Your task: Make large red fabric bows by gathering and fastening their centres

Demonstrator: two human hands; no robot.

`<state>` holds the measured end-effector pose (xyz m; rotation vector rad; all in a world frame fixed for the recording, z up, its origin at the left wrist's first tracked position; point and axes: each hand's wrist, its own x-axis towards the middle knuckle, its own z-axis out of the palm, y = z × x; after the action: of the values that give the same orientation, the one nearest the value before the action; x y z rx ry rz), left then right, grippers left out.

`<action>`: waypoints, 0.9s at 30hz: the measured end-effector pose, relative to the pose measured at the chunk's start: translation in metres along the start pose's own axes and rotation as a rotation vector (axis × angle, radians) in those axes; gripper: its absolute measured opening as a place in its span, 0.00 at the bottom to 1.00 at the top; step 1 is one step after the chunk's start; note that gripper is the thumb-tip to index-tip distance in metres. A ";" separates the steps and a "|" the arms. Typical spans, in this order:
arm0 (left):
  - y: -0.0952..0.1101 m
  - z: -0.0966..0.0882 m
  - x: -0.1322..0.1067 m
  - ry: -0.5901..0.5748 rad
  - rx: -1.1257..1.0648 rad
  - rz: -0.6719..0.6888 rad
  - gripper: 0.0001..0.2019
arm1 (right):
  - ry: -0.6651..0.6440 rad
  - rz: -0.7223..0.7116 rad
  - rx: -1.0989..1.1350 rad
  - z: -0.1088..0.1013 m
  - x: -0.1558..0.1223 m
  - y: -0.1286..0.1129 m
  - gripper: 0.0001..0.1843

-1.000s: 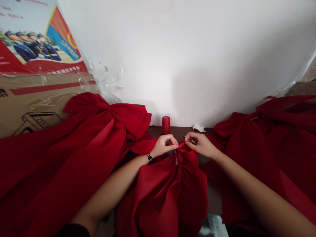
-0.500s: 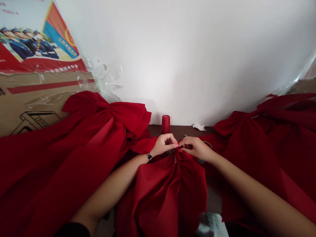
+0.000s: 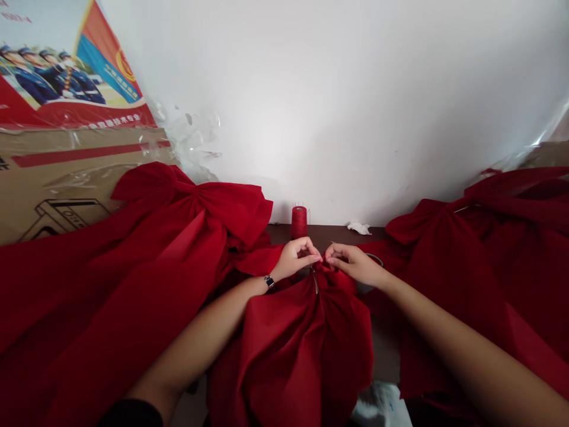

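Note:
A gathered piece of red cloth [image 3: 302, 338] lies in front of me, bunched at its top into a pleated neck. My left hand [image 3: 296, 258], with a watch on its wrist, pinches that bunched neck from the left. Opposite it, my right hand [image 3: 353, 264] pinches the same gathered spot from the right, fingertips almost touching the left ones. A thin metal pin or clip [image 3: 315, 280] hangs just below the fingers. Behind the hands a spool of red thread [image 3: 299, 222] stands upright on the dark table.
A large finished red bow [image 3: 195, 207] spreads over the left side, and more red cloth [image 3: 480, 249] is heaped at the right. A cardboard box [image 3: 57, 178] with a poster stands at the far left. A white scrap [image 3: 358, 228] lies by the white wall.
My right hand has slid left until its fingertips meet the left hand's at the cloth's gathered neck. The left hand has barely moved.

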<state>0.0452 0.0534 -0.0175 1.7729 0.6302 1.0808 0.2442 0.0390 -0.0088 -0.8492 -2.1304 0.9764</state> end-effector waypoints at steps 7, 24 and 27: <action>0.007 0.003 0.000 0.009 0.057 0.035 0.15 | 0.035 -0.004 -0.135 0.009 -0.002 0.002 0.15; 0.001 0.007 -0.003 -0.080 0.281 -0.034 0.16 | 0.083 0.018 -0.070 0.024 0.003 0.009 0.08; 0.005 0.003 -0.003 -0.148 0.373 -0.078 0.20 | 0.041 0.013 -0.087 0.024 0.003 0.009 0.08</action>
<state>0.0465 0.0474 -0.0151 2.1049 0.8425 0.8063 0.2268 0.0366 -0.0277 -0.9180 -2.1474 0.8706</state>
